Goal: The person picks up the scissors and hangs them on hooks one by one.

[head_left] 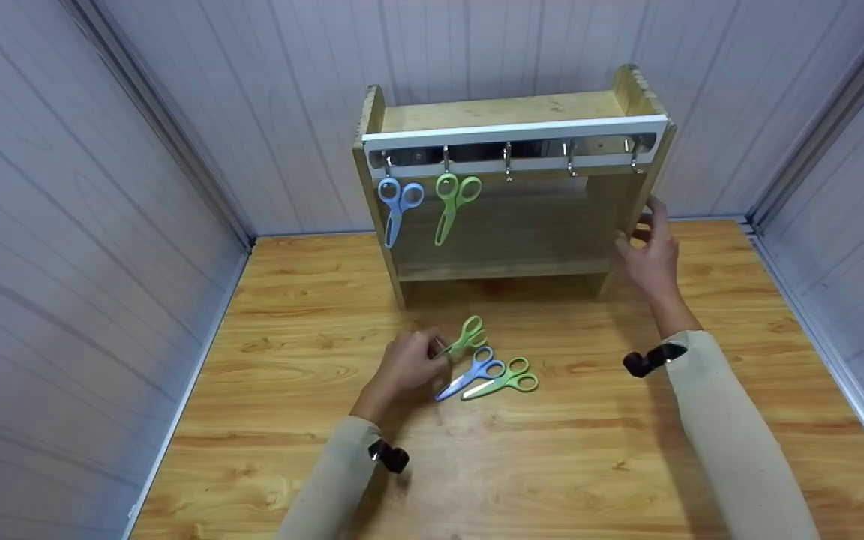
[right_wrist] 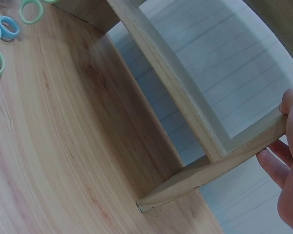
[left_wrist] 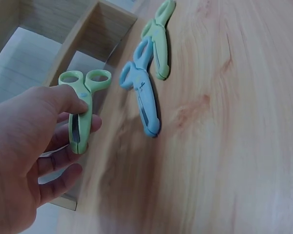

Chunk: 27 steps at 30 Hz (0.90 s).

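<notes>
My left hand (head_left: 411, 361) pinches a pair of green scissors (left_wrist: 82, 105) by the blades between thumb and fingers, handle loops pointing away from the palm. Just beside it on the table lie blue scissors (head_left: 473, 373) and a second green pair (head_left: 505, 380). My right hand (head_left: 651, 255) grips the right side panel of a wooden rack (head_left: 499, 271), thumb on one face and fingers on the other. Along the rack's top front runs a white hook strip (head_left: 514, 135). Blue scissors (head_left: 394, 210) hang from its leftmost hook, green scissors (head_left: 450, 210) from the one beside it.
Three hooks on the right of the strip, such as the middle hook (head_left: 508, 163), carry nothing. The rack stands on a wood-grain table (head_left: 567, 465) near the back wall (head_left: 312, 112). Pale panelled walls close in the left and right sides.
</notes>
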Each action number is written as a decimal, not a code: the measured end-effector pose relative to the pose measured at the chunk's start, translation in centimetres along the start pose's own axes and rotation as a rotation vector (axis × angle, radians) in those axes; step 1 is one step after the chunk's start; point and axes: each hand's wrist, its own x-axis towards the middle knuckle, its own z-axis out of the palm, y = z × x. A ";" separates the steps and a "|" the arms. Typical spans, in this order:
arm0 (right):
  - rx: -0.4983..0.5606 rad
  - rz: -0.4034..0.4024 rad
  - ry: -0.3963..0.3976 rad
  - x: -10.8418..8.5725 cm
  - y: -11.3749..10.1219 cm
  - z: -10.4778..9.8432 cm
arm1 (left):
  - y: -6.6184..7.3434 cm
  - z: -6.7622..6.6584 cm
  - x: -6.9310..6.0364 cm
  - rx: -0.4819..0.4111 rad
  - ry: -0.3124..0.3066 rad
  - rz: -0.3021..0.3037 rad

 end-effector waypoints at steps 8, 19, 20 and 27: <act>0.003 -0.008 0.018 0.0 0.0 0.1 | 0.9 -0.6 0.3 -0.021 0.023 0.021; 0.000 0.005 0.011 0.1 0.0 0.1 | 2.2 -1.5 0.5 -0.063 0.075 0.054; 0.002 0.005 0.011 0.1 0.1 0.1 | 2.4 -1.6 0.5 -0.061 0.080 0.060; 0.007 0.004 0.000 0.1 0.1 0.1 | 3.0 -2.1 0.7 -0.066 0.088 0.087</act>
